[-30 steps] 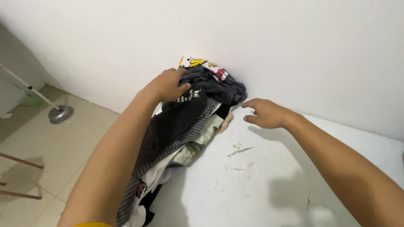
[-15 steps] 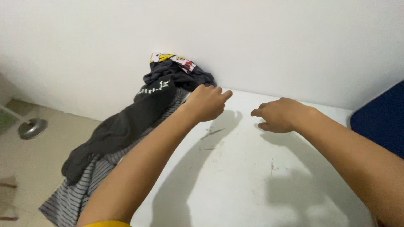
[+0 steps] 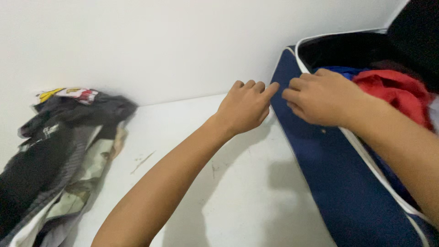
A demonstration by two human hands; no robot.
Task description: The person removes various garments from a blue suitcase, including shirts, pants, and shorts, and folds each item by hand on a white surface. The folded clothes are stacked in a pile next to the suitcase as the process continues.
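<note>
A white table (image 3: 238, 201) fills most of the view and backs onto a white wall (image 3: 183, 41). On it, under and beyond the right hand, stands an open dark blue suitcase (image 3: 329, 174) with white piping. A red garment (image 3: 395, 91) and a blue one (image 3: 340, 71) lie inside, just past that hand's knuckles. Well off to the far side of the left forearm, a heap of dark and striped clothes (image 3: 59, 155) hangs over the table's edge.

The left hand (image 3: 244, 107) has loosely curled fingers, their tips touching the near corner of the suitcase. The right hand (image 3: 322, 97), also curled and gripping nothing, rests on the rim just beside it. Both hands seem to be taking hold of the suitcase wall. A firm grip on that rim looks like the next need.
</note>
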